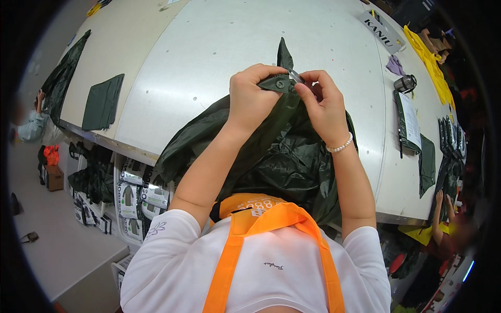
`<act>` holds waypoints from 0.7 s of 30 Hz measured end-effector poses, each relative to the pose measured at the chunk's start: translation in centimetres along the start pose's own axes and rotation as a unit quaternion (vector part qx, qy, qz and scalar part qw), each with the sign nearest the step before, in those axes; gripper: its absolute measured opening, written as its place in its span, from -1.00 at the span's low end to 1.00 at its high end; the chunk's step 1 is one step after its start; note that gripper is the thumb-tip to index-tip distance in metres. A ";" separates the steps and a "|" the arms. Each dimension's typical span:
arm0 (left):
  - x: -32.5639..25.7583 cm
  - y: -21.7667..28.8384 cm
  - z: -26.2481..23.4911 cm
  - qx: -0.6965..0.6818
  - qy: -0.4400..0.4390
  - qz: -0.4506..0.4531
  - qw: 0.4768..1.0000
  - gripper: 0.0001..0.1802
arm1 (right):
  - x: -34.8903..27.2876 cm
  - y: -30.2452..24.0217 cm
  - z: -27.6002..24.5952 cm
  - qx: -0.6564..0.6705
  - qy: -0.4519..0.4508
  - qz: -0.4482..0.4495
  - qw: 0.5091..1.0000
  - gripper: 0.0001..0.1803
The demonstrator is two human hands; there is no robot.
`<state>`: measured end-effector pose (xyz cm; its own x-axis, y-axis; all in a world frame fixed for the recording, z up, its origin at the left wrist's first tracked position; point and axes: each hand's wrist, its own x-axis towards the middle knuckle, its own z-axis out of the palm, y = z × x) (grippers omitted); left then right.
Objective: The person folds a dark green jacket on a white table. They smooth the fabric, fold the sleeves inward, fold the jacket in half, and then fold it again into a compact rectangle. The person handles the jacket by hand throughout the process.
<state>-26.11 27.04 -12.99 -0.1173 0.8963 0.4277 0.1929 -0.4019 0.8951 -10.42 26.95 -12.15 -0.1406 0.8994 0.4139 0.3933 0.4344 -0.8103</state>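
A dark green, shiny waterproof garment (284,156) spreads over the table edge in front of me and hangs toward my lap. My left hand (253,96) pinches a folded corner of it, where a round snap button (279,84) shows. Between the thumb and fingers of my right hand (324,104) is a small silver metal tool (295,76), its tip against the garment beside the snap. Its exact kind is too small to make out. A narrow pointed strip of the green fabric (284,55) sticks up beyond my hands.
The white table (209,41) curves around. Folded green garments (103,101) lie left; at right are a dark cup (405,83), a purple cloth (395,65) and a sign (380,31). Packed garments (130,201) fill a rack below. Other people work at both sides.
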 end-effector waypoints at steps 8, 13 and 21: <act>-0.1 -0.2 -0.1 0.020 -0.008 0.026 0.999 -0.77 | 0.0 -0.2 -0.3 0.036 -0.023 0.040 0.998 -0.82; -0.2 0.0 -0.2 0.032 -0.010 0.031 0.999 -0.77 | 0.0 -0.3 -0.4 0.004 -0.010 0.026 1.000 -0.83; 0.0 0.3 -0.2 -0.034 -0.014 -0.049 0.998 -0.83 | -0.2 0.4 -0.4 0.026 0.023 0.019 0.999 -0.82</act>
<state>-26.28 26.89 -12.71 -0.1044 0.9368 0.3338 0.1153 -0.3220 0.9397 -9.91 26.90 -12.40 -0.0833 0.9127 0.4001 0.3495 0.4027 -0.8459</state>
